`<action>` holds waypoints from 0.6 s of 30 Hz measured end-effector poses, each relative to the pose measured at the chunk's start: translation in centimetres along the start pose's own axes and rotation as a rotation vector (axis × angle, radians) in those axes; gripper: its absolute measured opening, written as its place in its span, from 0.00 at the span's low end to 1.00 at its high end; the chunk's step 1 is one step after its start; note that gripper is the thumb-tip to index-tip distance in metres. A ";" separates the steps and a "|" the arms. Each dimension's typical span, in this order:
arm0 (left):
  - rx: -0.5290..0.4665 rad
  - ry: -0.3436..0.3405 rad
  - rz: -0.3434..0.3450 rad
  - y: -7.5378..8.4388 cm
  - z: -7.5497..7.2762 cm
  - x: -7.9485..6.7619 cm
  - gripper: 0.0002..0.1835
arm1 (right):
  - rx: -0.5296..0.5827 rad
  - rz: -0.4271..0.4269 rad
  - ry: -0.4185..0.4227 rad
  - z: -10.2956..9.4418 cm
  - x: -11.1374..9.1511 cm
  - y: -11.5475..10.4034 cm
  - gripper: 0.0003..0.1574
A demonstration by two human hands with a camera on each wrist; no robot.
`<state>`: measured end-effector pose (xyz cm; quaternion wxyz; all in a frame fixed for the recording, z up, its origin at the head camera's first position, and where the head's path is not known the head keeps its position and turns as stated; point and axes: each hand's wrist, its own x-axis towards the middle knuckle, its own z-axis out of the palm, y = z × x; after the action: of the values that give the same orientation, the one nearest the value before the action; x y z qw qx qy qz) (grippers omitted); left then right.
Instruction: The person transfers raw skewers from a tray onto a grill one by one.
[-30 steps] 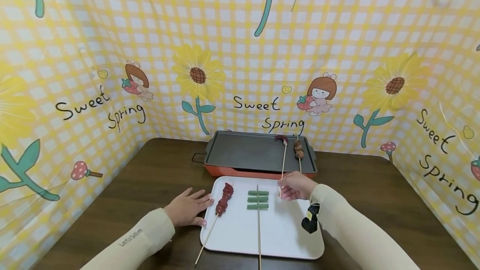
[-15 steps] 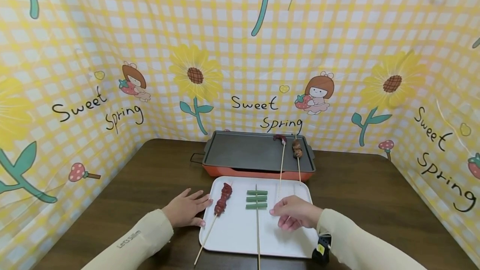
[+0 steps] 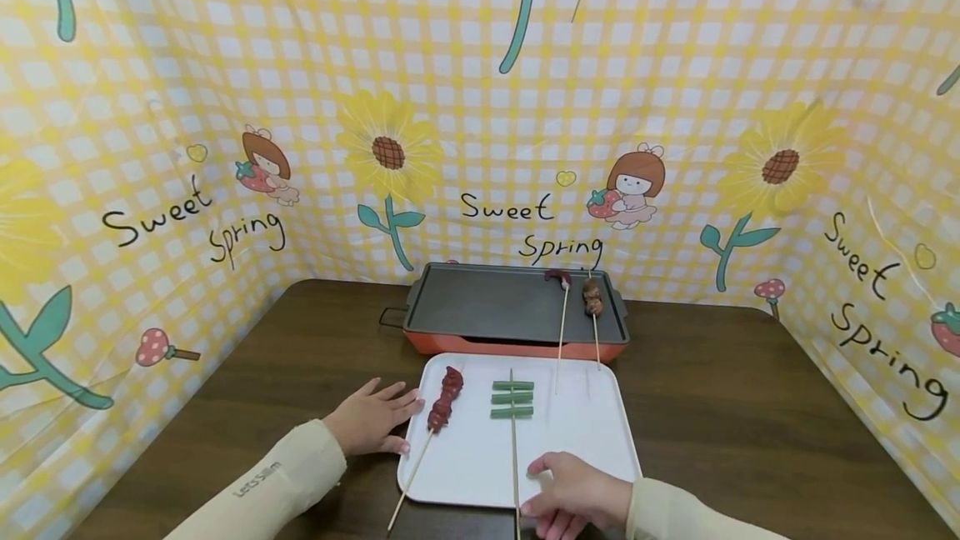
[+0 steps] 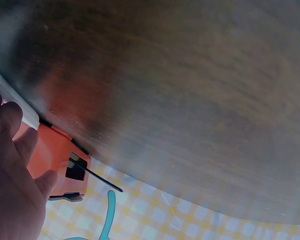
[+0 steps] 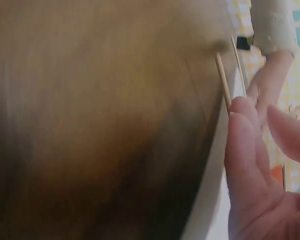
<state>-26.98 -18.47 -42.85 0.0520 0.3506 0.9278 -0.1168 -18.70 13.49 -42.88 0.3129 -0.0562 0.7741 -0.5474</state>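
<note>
My left hand [image 3: 372, 419] rests at the left rim of the white tray [image 3: 480, 477], fingers spread and fairly straight. Beside those fingertips lies a skewer of red meat [image 3: 446, 398], its stick reaching past the tray's front edge. A skewer of green vegetable pieces [image 3: 513, 398] lies along the middle of the tray. Over the tray's front right part is my right hand [image 3: 573, 494], fingertips next to the lower stick of the green skewer. In the right wrist view, thumb and fingers of the right hand [image 5: 262, 165] stand apart, close to the stick end [image 5: 222, 77].
Behind the tray stands an orange griddle with a dark plate [image 3: 487, 298] and a wire handle at its left. On its right side lie a dark red skewer [image 3: 561, 307] and a browned meat skewer [image 3: 592, 298], sticks overhanging the tray. A checked cloth [image 3: 480, 107] surrounds the table.
My right hand has let go of the dark red skewer's stick on the griddle and moved toward me and left, to the green skewer's stick. The left hand has stayed put.
</note>
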 end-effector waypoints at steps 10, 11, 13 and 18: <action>-0.035 0.002 -0.003 0.0 0.2 -0.1 0.36 | 0.051 -0.128 0.065 2.6 0.8 1.3 0.26; -0.038 0.001 -0.005 0.0 0.2 -0.1 0.36 | 0.059 -0.134 0.068 2.8 0.8 1.3 0.26; -0.041 -0.001 -0.008 -0.1 0.3 -0.1 0.36 | 0.078 -0.134 0.075 3.1 1.0 1.3 0.26; -0.040 -0.005 -0.008 -0.2 0.3 0.0 0.37 | 0.118 -0.110 0.083 3.4 1.2 1.1 0.28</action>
<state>-27.06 -18.69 -43.13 0.0609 0.3457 0.9311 -0.0994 -17.47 10.63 -45.07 0.2531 -0.0572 0.7485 -0.6103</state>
